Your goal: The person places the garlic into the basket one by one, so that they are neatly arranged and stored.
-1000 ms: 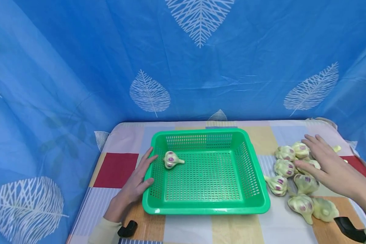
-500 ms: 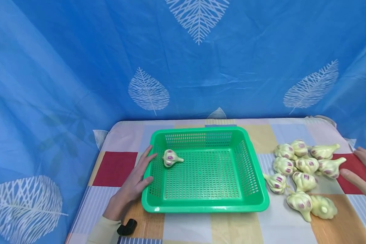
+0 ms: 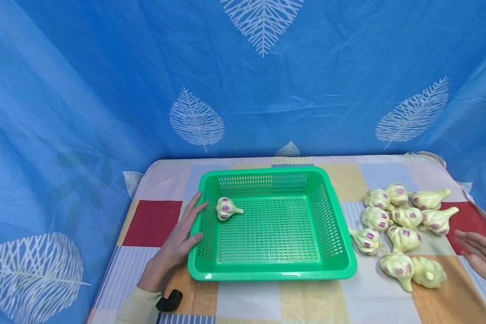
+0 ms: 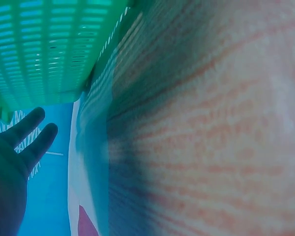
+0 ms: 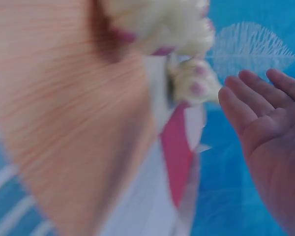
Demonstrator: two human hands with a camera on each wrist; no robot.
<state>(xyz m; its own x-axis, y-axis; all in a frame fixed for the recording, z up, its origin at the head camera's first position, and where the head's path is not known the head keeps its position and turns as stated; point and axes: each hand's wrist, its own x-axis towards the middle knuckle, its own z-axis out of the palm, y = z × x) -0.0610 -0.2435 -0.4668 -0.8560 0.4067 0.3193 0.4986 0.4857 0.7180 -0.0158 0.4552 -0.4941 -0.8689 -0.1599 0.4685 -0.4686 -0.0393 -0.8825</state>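
A green plastic basket (image 3: 267, 274) stands in the middle of the table in the head view. One garlic bulb (image 3: 226, 209) lies inside it, near the left wall. My left hand (image 3: 178, 238) rests with spread, straight fingers against the basket's left rim. At the right edge of the head view, my right hand (image 3: 482, 254) is held with fingers extended and nothing in it. Just left of that hand is a group of several garlic bulbs (image 3: 405, 238) with purple marks; in the right wrist view some bulbs (image 5: 196, 81) appear beyond the fingertips.
A patchwork-patterned cloth (image 3: 251, 299) covers the table. Behind and to the left hangs a blue curtain (image 3: 324, 81) with white leaf prints. The leftmost bulb (image 3: 366, 240) of the group sits close to the basket's right side. A black strap piece (image 3: 170, 300) shows at my left wrist.
My right hand has moved off from over the garlic group to the right edge, then slightly nearer, uncovering the bulbs. The left hand stays at the basket rim.
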